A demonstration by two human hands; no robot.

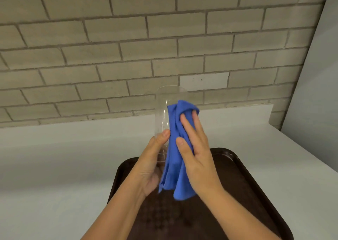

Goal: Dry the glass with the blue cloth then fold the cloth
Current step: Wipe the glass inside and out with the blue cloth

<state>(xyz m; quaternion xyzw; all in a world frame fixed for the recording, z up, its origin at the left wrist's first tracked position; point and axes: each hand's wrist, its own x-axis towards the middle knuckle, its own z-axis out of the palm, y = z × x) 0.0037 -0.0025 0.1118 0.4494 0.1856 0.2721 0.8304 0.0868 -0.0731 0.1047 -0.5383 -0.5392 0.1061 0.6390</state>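
A tall clear glass (162, 108) is held upright in the air above the tray, open end up. My left hand (152, 164) grips its lower part, thumb lying up the near side. A bunched blue cloth (173, 159) drapes down the glass's right side, its loose end hanging below my hands. My right hand (195, 148) presses the cloth flat against the glass, fingers spread and pointing up. The base of the glass is hidden behind my left hand and the cloth.
A dark brown textured tray (243, 181) lies on the white counter (54, 166) under my forearms. A grey brick wall (128, 47) rises behind the counter, and a pale panel (318, 84) stands at the right.
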